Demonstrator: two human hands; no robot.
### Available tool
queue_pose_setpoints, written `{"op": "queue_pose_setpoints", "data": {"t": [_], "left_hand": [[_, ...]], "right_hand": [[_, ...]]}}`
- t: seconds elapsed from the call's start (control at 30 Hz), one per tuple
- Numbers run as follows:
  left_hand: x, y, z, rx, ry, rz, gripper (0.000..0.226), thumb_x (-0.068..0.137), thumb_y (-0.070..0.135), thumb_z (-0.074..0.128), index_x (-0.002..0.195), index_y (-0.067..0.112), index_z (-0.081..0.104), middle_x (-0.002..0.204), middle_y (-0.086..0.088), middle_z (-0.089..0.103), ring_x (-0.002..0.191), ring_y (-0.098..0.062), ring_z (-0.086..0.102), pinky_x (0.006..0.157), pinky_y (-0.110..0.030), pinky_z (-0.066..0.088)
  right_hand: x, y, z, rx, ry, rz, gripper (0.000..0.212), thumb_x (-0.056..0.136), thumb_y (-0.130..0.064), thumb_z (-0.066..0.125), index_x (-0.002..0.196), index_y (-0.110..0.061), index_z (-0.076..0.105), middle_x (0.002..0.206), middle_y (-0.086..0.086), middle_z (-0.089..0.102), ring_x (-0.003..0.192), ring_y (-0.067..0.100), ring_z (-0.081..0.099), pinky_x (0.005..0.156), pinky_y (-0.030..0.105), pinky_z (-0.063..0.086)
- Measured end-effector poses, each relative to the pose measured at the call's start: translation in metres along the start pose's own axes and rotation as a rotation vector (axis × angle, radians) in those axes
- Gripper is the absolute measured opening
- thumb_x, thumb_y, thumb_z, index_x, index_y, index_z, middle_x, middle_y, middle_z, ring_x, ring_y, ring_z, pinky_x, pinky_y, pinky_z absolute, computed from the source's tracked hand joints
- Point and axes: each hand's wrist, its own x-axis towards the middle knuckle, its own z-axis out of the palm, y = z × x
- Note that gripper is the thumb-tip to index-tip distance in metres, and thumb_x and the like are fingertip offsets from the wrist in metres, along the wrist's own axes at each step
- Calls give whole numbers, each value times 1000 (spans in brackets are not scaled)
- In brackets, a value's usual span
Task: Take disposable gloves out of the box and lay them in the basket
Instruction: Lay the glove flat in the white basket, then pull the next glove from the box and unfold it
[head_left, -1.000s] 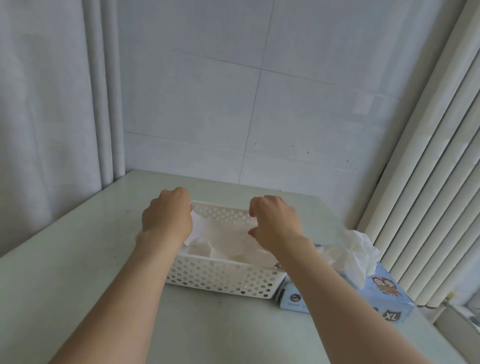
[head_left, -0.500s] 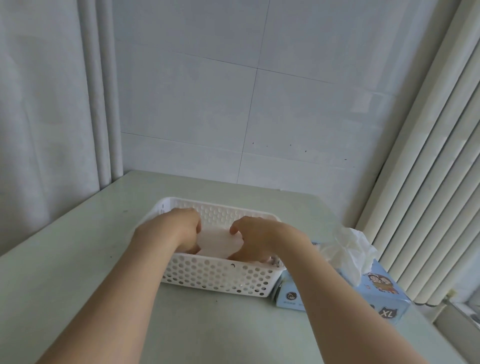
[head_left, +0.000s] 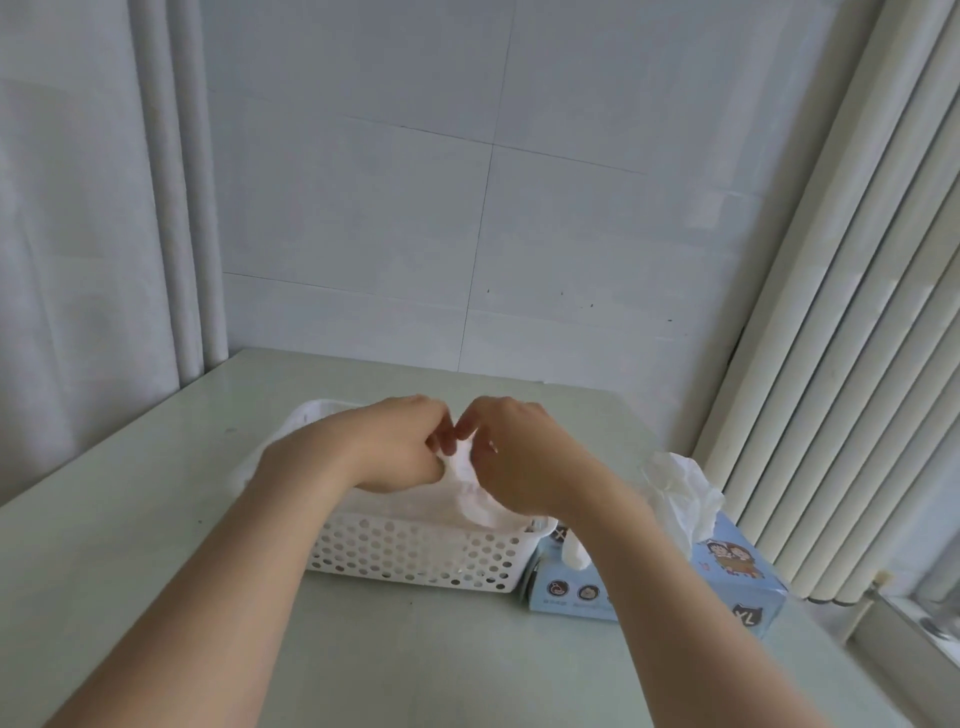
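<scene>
Disposable glove (head_left: 470, 491) sits bunched over the white perforated basket (head_left: 415, 558), pinched between the curled fingers of left hand (head_left: 397, 449) and right hand (head_left: 519, 465). Risk: the thin film clings on release and lifts back out. The right forearm could also snag the next glove (head_left: 680, 493) poking from the glove box (head_left: 727, 590).

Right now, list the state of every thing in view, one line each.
White perforated plastic basket, upright, glove pile inside.
Thin white disposable glove, pinched between both hands over the basket.
Light blue cardboard glove box, open, glove tuft sticking out the top.
Left hand, pinches the glove.
Right hand, pinches the glove.
</scene>
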Motion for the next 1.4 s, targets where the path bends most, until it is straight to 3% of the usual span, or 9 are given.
{"op": "queue_pose_setpoints", "data": {"t": [0.1, 0.2, 0.37, 0.57, 0.73, 0.9, 1.07, 1.27, 1.4], "left_hand": [[-2, 23, 4, -84, 11, 95, 23, 100, 23, 57, 123, 29, 58, 124, 11, 60, 112, -12, 60, 99, -34, 52], [-1, 43, 18, -126, -41, 191, 24, 95, 35, 66, 118, 33, 58, 121, 16, 61, 113, -7, 61, 97, -35, 54], [2, 54, 42, -71, -119, 265, 51, 80, 60, 80, 123, 51, 53, 136, 27, 41, 120, -4, 51, 96, -33, 50], [11, 59, 58, -51, -37, 252, 38, 97, 54, 65, 132, 43, 53, 131, 19, 35, 117, -7, 48, 90, -31, 44], [17, 58, 66, 59, 47, 227, 29, 100, 50, 55, 127, 39, 55, 130, 13, 36, 128, -14, 42, 103, -38, 44], [20, 77, 83, 118, 237, 299, 57, 95, 76, 46, 124, 31, 64, 130, 12, 45, 128, -11, 38, 111, -40, 35], [16, 94, 100, 151, 301, 412, 55, 99, 55, 57, 147, 30, 47, 135, 10, 59, 128, -16, 52, 108, -39, 37], [13, 99, 100, 99, 471, 390, 22, 104, 23, 55, 124, 23, 66, 98, 3, 74, 93, -23, 67, 93, -36, 44], [18, 96, 101, 133, 513, 379, 23, 106, 22, 50, 85, 19, 61, 61, 6, 51, 66, -25, 52, 79, -38, 45]], "right_hand": [[-15, 18, -3, 91, 180, 74, 44, 90, 6, 42, 112, -23, 65, 103, -3, 68, 97, 15, 60, 75, 27, 53], [-30, 42, -7, 181, 294, 128, 51, 84, 13, 35, 100, -22, 68, 92, -5, 70, 93, 16, 63, 77, 29, 55], [-60, 70, -15, 121, 284, 199, 58, 79, 17, 40, 108, -24, 70, 102, -11, 69, 90, 6, 58, 66, 6, 41], [-76, 99, -5, -119, 320, 168, 54, 78, -6, 56, 122, -36, 64, 111, -20, 62, 123, 8, 48, 96, 22, 10], [-82, 111, -3, -220, 272, 263, 47, 86, -25, 56, 131, -39, 61, 120, -16, 65, 135, 17, 40, 114, 40, 9], [-80, 120, 2, -191, 377, 312, 26, 96, -30, 51, 105, -38, 75, 92, -13, 69, 108, 19, 55, 101, 39, 26], [-81, 129, 4, -61, 524, 183, 22, 105, -31, 58, 112, -39, 78, 107, -11, 70, 103, 19, 61, 97, 40, 34], [-80, 135, 8, -28, 708, 152, 33, 108, -33, 45, 109, -30, 78, 102, -7, 65, 95, 21, 54, 96, 43, 34], [-77, 130, 7, 133, 872, 145, 34, 106, -38, 43, 104, -26, 75, 99, -9, 66, 97, 20, 55, 94, 43, 37]]}}
